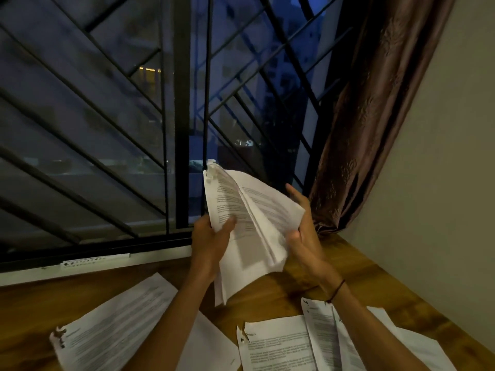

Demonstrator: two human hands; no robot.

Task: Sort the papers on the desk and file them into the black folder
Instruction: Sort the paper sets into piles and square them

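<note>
Between the two hands, lifted clear of the wooden desk (281, 293), sits one sheaf of papers (249, 223) — several printed sheets fanned open like a book. The left hand (211, 242) grips its left edge, thumb curled over the printed face. The right hand (305, 231) holds the right edge, thumb pinching in at the front while its fingers stretch up behind the sheets. The hands stand apart, the sheaf spanning the gap. Its long axis runs nearly upright, tilted a little: the bound top corner points up toward the window grille (182, 116), the lower corner hangs down toward the desk.

Below the left forearm lies one loose printed sheet (112, 328), angled, its torn corner at the near left. Below the right wrist lie at least three overlapping sheets (281, 346) — an exact count is hard where they overlap. Beyond the right hand hangs one brown curtain (375, 108). A dark cord (338, 290) rings the right wrist.
</note>
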